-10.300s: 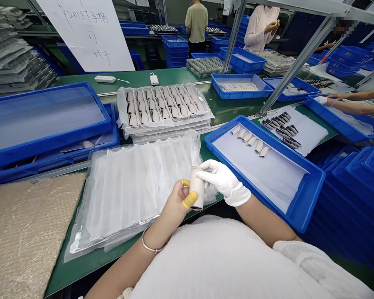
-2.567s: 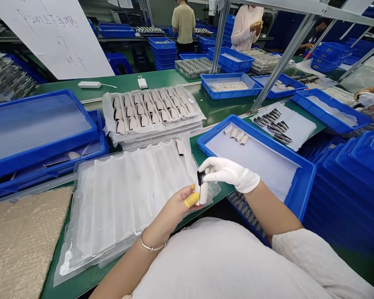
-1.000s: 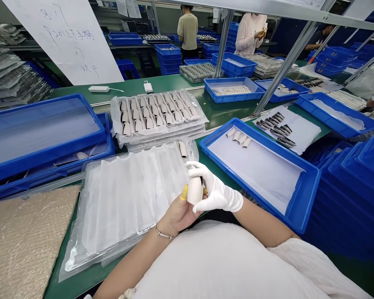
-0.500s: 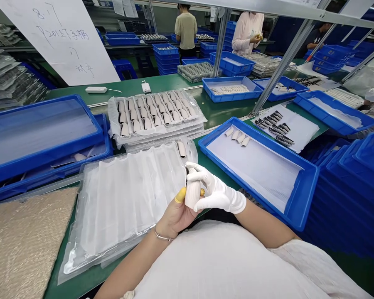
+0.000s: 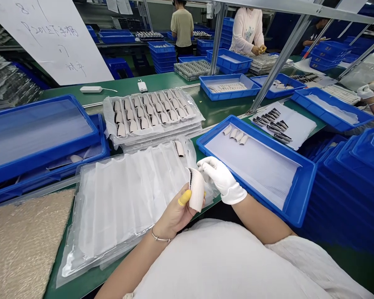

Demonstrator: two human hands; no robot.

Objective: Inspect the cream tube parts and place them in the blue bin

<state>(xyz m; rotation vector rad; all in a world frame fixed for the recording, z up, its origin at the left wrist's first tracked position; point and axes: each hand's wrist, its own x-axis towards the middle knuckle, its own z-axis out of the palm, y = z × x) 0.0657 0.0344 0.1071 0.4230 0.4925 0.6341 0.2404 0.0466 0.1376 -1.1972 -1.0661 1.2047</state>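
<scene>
My left hand (image 5: 179, 209), with yellow covers on its fingertips, holds a pale, ribbed, curved shell piece (image 5: 197, 189) upright by its lower part. The dark inner side of the piece shows along its left edge. My right hand (image 5: 220, 178), in a white glove, is just to the right of the piece's top, with fingers bent together; whether anything small is between them is hidden. Below and left lies a clear tray covered by a white sheet (image 5: 121, 199), and a similar shell (image 5: 178, 148) rests at its far right corner.
Filled trays of shells (image 5: 149, 110) are stacked behind. At right, a blue bin (image 5: 310, 178) holds several shells on white paper. Dark parts (image 5: 272, 124) lie on a sheet beyond it. Blue bins (image 5: 43, 137) stand left, near bubble wrap (image 5: 25, 245). A metal post (image 5: 277, 64) rises at right. Co-workers are farther back.
My right hand has come off the shell piece and moved slightly up and right, its fingers now bent together. My left hand still holds the piece, now tilted so its dark edge shows.
</scene>
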